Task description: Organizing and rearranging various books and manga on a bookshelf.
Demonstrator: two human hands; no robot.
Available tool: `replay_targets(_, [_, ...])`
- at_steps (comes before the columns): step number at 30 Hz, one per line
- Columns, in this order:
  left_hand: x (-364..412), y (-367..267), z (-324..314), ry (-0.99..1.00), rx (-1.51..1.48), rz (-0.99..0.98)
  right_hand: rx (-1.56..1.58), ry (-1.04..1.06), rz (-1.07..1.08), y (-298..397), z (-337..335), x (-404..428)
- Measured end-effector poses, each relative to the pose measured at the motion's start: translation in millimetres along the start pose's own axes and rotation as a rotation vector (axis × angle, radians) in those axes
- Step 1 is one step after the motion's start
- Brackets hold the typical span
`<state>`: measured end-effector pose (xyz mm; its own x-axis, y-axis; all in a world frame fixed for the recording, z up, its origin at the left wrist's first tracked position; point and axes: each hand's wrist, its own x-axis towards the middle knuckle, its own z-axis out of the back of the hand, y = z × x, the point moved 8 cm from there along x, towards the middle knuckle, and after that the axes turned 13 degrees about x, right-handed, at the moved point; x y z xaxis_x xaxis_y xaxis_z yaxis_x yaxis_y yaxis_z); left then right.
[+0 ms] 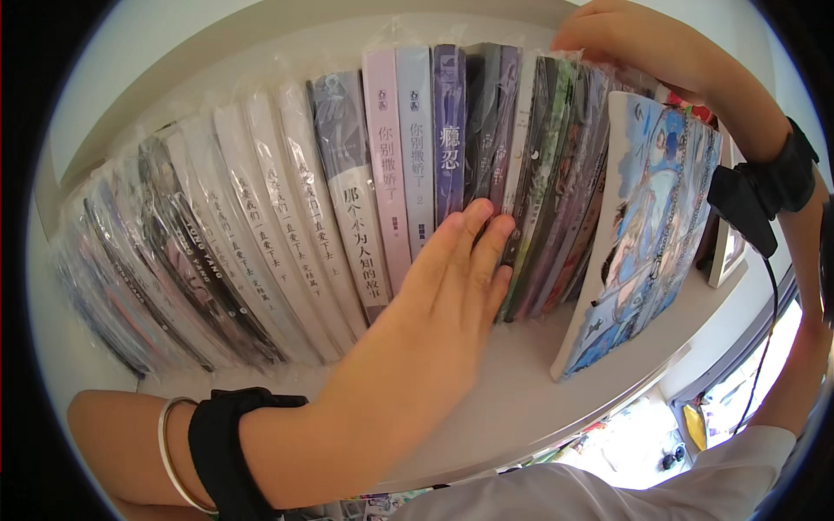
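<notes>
A row of books stands upright on a white shelf (515, 371), many of them in clear plastic wrap. My left hand (436, 306) lies against the spines with straight fingers, holding nothing. Its fingertips rest on a dark book (479, 130) and a purple book (505, 150) near the row's middle. Beside them stand a violet book (449, 117), a light blue book (415, 143) and a pink book (384, 143). My right hand (606, 39) reaches over the tops at the right end; its fingers are hidden behind the books. Below it leans a blue painted canvas panel (651, 215).
White-spined books (260, 215) and dark-spined books (195, 241) lean along the left. A small white frame (726, 254) stands behind the panel. A black cable (772, 312) hangs from my right wrist strap (785, 182). The shelf's front edge (586, 423) curves past my body.
</notes>
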<state>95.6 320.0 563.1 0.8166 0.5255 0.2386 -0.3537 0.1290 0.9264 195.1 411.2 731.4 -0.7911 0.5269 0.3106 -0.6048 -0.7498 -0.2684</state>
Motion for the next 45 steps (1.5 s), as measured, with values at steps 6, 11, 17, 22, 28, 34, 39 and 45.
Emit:
replay_targets(6, [7,-4,13,-0.171,0.128,-0.037,-0.129,0.014,0.023,26,-4,16])
replay_targets(11, [17,-7,20,-0.177,0.222,-0.084,-0.134,0.11,-0.07,37,-5,24])
replay_targets(17, [28,-16,33,-0.339,0.382,-0.3,0.313,-0.012,-0.289,32,16,-7])
replay_targets(22, [27,-15,27,-0.392,-0.077,-0.264,0.644,-0.061,-0.333,22,6,-29])
replay_targets(28, [40,-21,12,-0.358,-0.056,-0.332,0.755,0.111,-0.361,27,3,-27])
replay_targets(34, [57,-34,-8,-0.056,0.152,-0.415,0.138,0.213,-0.155,36,9,-5])
replay_targets(39, [64,-36,-13,-0.141,0.116,-0.336,0.68,-0.172,-0.41,20,10,-24])
replay_targets(45, [63,-38,-16,-0.006,0.088,-0.418,0.65,0.06,-0.355,35,4,-25])
